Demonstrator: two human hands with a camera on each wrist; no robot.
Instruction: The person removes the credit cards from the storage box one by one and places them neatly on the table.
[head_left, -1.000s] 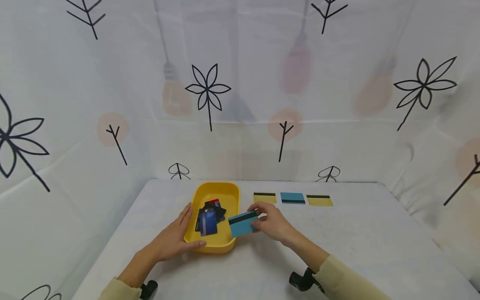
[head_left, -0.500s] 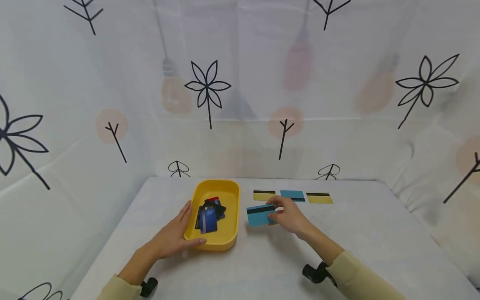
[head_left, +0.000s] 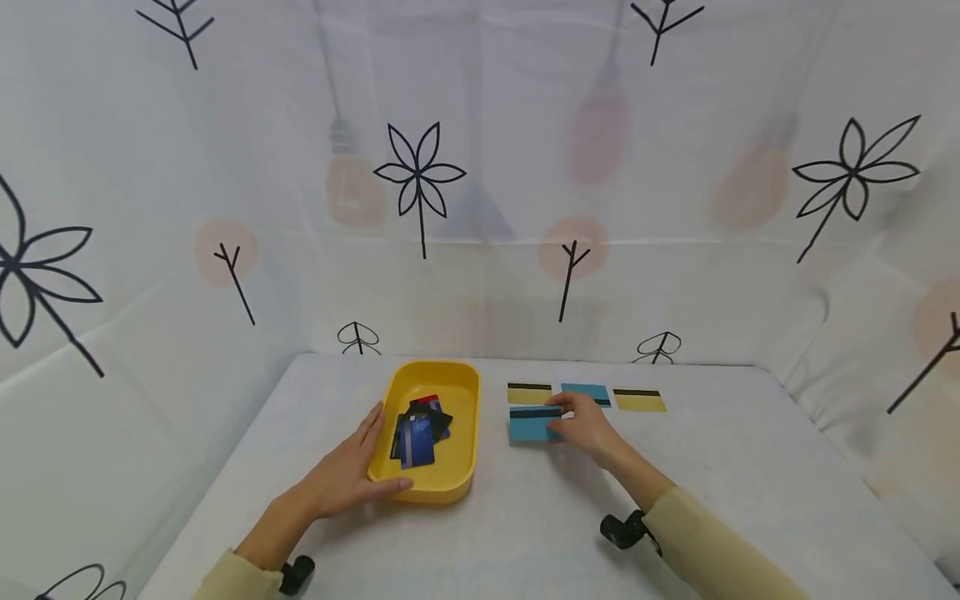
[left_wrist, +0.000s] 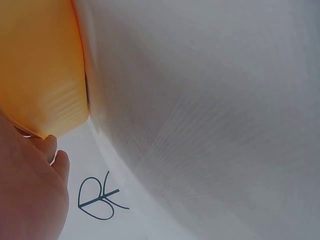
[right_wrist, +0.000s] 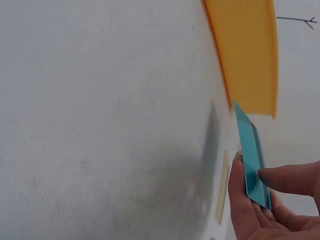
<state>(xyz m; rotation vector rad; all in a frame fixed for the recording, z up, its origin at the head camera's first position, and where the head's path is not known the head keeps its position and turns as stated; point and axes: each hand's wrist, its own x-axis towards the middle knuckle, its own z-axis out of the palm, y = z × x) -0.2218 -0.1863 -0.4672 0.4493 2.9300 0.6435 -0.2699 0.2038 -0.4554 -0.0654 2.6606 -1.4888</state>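
Note:
In the head view, my right hand (head_left: 585, 427) pinches a blue card (head_left: 534, 424) with a dark stripe along its top edge. The card hovers above the table, in front of the card row. The right wrist view shows the thumb on one face of the blue card (right_wrist: 251, 157) and fingers behind it. My left hand (head_left: 341, 475) rests against a yellow tray (head_left: 446, 481), its extended fingers along the left wall and its thumb over the near rim. Several dark and blue cards (head_left: 417, 442) lie overlapping inside the tray; some are partly hidden.
At the back of the table lie a yellow card (head_left: 529, 397), a second blue card (head_left: 585, 390) partly covered by my right hand, and another yellow card (head_left: 639, 403). A patterned white cloth (head_left: 480, 275) stands behind and beside the white tabletop (head_left: 720, 467).
My right hand has carried the blue card from beside the tray's right rim rightward and away from me, towards the row. The card has levelled out. My left hand stays on the tray.

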